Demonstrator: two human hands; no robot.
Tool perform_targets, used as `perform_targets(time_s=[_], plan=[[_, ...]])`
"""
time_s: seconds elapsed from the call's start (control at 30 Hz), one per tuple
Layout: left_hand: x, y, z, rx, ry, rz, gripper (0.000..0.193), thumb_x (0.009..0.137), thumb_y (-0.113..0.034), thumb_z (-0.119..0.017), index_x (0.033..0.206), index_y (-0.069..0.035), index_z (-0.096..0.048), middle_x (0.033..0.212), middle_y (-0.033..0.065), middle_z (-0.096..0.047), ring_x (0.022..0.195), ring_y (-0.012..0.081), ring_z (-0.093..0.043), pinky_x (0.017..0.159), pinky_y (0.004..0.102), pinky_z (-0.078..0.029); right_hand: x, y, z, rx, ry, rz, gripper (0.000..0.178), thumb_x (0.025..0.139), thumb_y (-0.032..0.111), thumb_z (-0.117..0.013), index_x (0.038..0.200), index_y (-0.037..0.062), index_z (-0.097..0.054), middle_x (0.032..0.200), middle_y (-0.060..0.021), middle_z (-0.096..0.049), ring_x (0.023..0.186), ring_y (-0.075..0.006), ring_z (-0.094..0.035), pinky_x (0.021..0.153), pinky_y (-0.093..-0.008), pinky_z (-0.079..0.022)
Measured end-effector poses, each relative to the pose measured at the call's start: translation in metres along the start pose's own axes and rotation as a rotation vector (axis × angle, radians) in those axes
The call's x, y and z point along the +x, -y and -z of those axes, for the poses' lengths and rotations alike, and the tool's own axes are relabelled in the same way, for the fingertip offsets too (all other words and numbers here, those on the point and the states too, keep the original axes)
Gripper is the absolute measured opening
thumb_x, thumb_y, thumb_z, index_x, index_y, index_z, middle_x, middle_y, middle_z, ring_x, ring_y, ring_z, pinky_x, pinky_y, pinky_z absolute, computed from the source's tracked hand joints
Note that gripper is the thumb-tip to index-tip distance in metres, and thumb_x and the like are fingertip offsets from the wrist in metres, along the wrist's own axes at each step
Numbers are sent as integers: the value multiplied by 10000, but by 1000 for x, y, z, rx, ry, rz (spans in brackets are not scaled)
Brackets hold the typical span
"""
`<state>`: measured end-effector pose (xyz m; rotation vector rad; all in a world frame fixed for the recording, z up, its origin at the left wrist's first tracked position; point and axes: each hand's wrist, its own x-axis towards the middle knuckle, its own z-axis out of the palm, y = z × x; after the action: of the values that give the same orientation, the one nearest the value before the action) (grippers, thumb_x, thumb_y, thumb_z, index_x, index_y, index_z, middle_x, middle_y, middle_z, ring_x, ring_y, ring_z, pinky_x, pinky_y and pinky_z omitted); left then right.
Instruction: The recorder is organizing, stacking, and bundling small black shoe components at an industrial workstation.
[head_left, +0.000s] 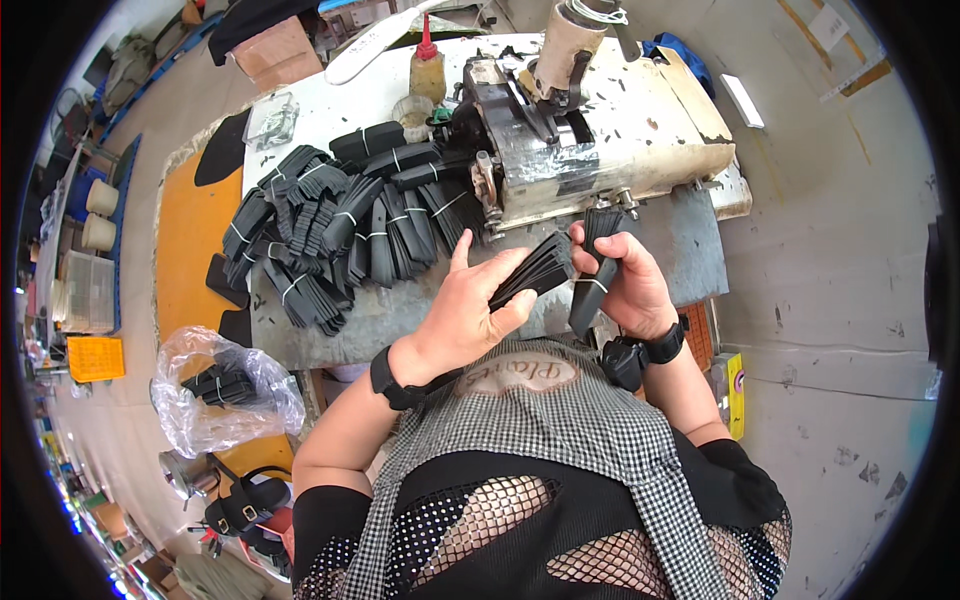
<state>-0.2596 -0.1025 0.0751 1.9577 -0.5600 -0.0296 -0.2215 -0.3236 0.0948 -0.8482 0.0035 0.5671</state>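
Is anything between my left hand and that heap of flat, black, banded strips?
Nothing visible stands between them: your left hand, holding a fanned stack of thin black strips, is beside the heap.

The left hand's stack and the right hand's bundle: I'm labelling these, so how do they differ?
The right bundle shows a pale band; the left stack shows none. The left stack slants sideways in the picture; the right bundle stands steeper. Both consist of flat black strips.

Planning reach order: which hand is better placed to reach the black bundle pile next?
Left, likely: the left hand is nearer the black bundle pile, though it holds fanned strips. The right hand is farther off, holding a banded bundle.
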Motion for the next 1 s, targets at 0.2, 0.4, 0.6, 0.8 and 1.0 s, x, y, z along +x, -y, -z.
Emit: perform_targets(time_s=[0.2, 0.4, 0.6, 0.8, 1.0], plan=[[-2, -11, 13, -319, 174, 3, 502, 856, -277, -520, 1272, 3, -481, 821, 38, -689, 940, 157, -638, 1138, 522, -61, -5, 2, -4, 330, 126, -137, 282, 883, 240, -541, 1052, 15, -522, 680, -20, -493, 693, -176, -483, 758, -308, -416], [-2, -16, 11, 53, 141, 29, 466, 860, -310, -555, 1233, -31, -535, 1052, 141, -651, 1002, 301, -617, 1083, 612, -146, -9, 1, -7, 232, 96, -40, 335, 889, 216, -525, 1133, 0, -448, 988, -220, -579, 494, -124, -481, 476, -237, -415], [7, -28, -3, 380, 214, 230, 474, 869, -228, -552, 1287, -16, -486, 1029, 192, -647, 982, 316, -632, 1014, 560, -298, -26, -1, -26, -497, 218, 144, 371, 798, 27, -571, 1153, 6, -467, 1052, -178, -640, 603, -103, -575, 570, -242, -481], [11, -2, -26, 16, -174, 24, 473, 876, -150, -572, 1230, 143, -458, 858, 305, -611, 824, 440, -618, 663, 434, -500, -33, -13, -49, -961, 134, 315, 384, 840, 36, -624, 1184, 22, -453, 904, -30, -605, 750, -100, -577, 683, -245, -474], [20, -19, -21, -493, -178, 333, 435, 964, -204, -497, 1267, 104, -447, 783, 209, -612, 682, 259, -657, 619, 341, -492, -27, -28, -44, -539, -118, 307, 236, 911, 47, -560, 1109, 11, -437, 863, -29, -565, 731, -103, -593, 666, -251, -494]])
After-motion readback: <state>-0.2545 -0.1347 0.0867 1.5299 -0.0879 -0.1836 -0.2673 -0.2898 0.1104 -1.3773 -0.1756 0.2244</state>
